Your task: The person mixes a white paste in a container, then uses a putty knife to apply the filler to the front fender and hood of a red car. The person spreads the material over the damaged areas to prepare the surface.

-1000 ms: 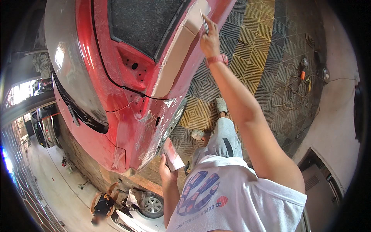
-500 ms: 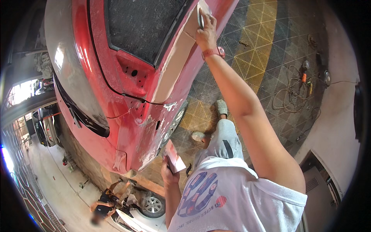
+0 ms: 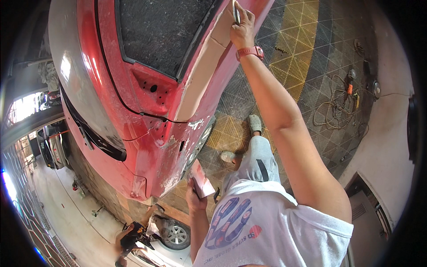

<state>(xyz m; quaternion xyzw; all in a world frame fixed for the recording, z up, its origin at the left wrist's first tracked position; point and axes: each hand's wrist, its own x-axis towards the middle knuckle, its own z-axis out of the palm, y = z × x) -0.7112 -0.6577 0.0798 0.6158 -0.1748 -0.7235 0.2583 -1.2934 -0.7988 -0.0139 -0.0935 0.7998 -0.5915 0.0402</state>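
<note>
My right hand (image 3: 243,30), reached far forward, grips a thin-edged flat spreader (image 3: 236,14) against the side of a red car (image 3: 162,171). Below the side window runs a long beige strip of body filler (image 3: 200,82) with an uneven edge; the spreader sits at its far end. Closer to my body, my left hand (image 3: 195,199) is closed around a flat rectangular board (image 3: 202,179) smeared with pinkish-white paste. The board is held apart from the car, beside its front wheel area. Fingers of both hands are partly hidden.
Black and yellow floor tiles (image 3: 291,53) lie right of the car. Tangled cables (image 3: 331,104) and a power tool (image 3: 351,75) are on the floor near the right wall. At lower left a co-worker (image 3: 129,238) bends beside a white car's wheel (image 3: 175,236).
My right hand has shifted slightly right and toward the top edge with the spreader. My left hand and board stay nearly still. The co-worker has changed posture.
</note>
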